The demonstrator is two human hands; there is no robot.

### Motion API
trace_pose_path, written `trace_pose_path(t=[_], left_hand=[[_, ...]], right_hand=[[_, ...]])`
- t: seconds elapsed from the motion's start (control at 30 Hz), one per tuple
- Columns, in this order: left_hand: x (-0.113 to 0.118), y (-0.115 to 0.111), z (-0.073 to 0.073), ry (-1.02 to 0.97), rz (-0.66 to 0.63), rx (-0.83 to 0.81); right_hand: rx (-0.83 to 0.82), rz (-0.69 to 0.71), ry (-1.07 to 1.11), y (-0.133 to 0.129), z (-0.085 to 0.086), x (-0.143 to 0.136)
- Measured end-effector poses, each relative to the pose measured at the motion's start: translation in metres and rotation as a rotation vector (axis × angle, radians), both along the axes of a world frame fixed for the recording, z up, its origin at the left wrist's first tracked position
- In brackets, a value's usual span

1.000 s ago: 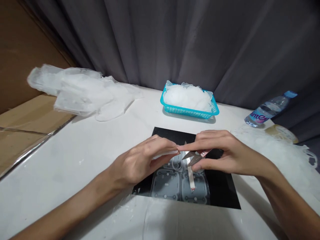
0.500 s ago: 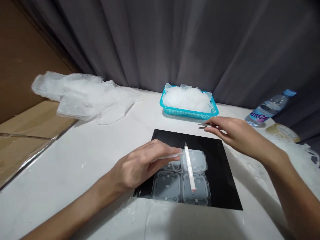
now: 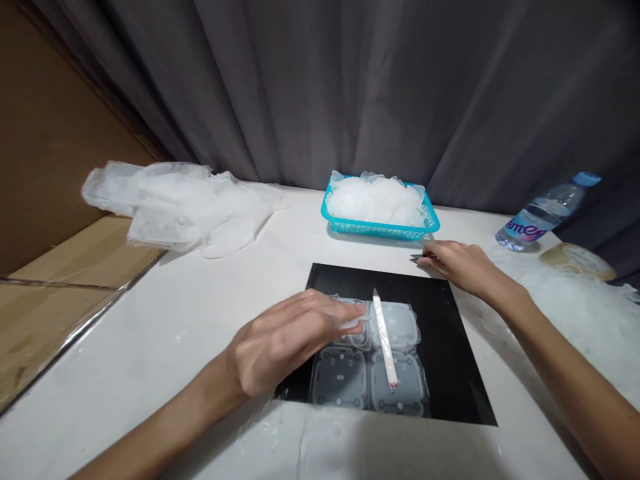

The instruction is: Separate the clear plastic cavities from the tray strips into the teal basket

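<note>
My left hand is over the black mat, pinching a thin translucent plastic piece between thumb and fingers. Beneath it, several clear, rounded-square plastic pieces lie in a grid on the mat; my fingers hide part of the upper left one. A white pencil-like tool with a pointed grey tip rests across the right-hand pieces. Beyond the mat's far right corner, my right hand is closed around small pointed scissors. Only their blade tips show, low over the white table.
A blue basket heaped with translucent white pieces stands at the back. Crumpled plastic bags lie at the back left, beside cardboard. On the right are a water bottle, a round yellowish lid and a pile of translucent plastic.
My right hand has lowered toward the table with the scissors, whose blades are closer together. My left hand has turned slightly, still holding the plastic piece. The camera view has shifted a little.
</note>
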State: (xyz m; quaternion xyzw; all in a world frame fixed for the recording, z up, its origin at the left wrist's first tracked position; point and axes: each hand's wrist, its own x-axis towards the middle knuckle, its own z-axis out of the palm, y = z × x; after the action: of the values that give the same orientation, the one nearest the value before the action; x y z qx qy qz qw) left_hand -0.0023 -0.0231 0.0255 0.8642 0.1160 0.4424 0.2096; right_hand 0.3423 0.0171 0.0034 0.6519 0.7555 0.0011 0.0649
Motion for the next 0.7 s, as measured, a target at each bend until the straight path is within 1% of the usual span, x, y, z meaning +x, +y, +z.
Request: trace_pose_path(t=[0.07,0.13,0.2,0.23,0.3,0.37,0.43,0.47,0.5,0.57,0.7], left_hand=[[-0.004,-0.001,0.0,0.058,-0.033,0.003],[-0.007,-0.001,0.0,0.085,-0.031,0.014],[-0.009,-0.002,0.0,0.081,-0.016,0.026],[-0.01,-0.002,0.0,0.082,-0.02,0.025],[-0.011,-0.002,0.0,0.088,-0.036,0.005],[-0.012,-0.003,-0.002,0.092,-0.028,-0.014],[-0.013,-0.004,-0.005,0.078,0.02,0.024],[-0.013,-0.004,-0.007,0.062,0.035,0.065],[-0.013,-0.004,-0.009,0.045,0.043,0.106],[-0.014,-0.004,-0.012,0.032,0.047,0.156],[-0.015,-0.003,-0.014,0.069,0.047,0.169]], right_hand=[[-0.016,0.007,-0.006,-0.001,0.0,-0.004],[-0.026,0.012,0.016,-0.004,0.004,-0.009],[-0.025,0.026,0.137,-0.009,0.012,-0.016],[-0.027,0.05,0.249,-0.012,0.018,-0.02],[-0.06,0.127,0.545,-0.021,0.031,-0.031],[-0.149,0.23,0.854,-0.033,0.045,-0.046],[-0.245,0.294,1.121,-0.044,0.055,-0.062],[-0.282,0.306,1.22,-0.049,0.058,-0.069],[-0.305,0.311,1.299,-0.053,0.059,-0.077],[-0.315,0.315,1.387,-0.06,0.057,-0.089],[-0.286,0.31,1.424,-0.063,0.047,-0.101]])
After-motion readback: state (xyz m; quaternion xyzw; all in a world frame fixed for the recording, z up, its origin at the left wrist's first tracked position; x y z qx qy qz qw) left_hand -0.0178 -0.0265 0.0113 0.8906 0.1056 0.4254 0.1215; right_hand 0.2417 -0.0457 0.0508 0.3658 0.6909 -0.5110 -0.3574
